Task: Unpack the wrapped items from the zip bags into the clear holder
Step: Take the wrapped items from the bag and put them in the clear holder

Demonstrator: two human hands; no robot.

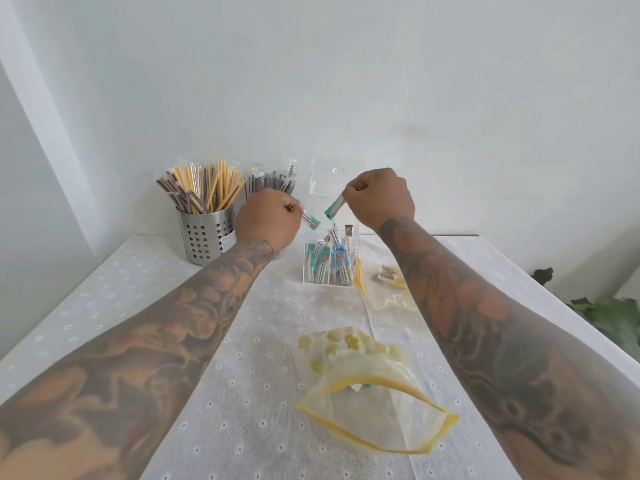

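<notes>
Wrapped items, 2 in hand above the clear holder (329,265), its lower part already packed with upright packets. Left hand (268,218) clenched into a fist, pinching the top end of a white packet (310,220) with teal and red print; packet angled down toward the holder's open top, presumably to drop in end-first. Right hand (381,197) likewise curled, pinching a teal-ended packet (334,207) tilted down and inward from the opposite side. Both packets held by 1 end so the free end can lead into the narrow opening. Open zip bag (377,410) with yellow rim lying in the foreground, mouth gaping toward the camera, a few items apparently left inside. Second zip bag (384,289) just right of the holder, flattened. Perforated steel cup (204,237) of wrapped straws at rear left, apart from the work. White dotted tablecloth (263,341) beneath everything.
</notes>
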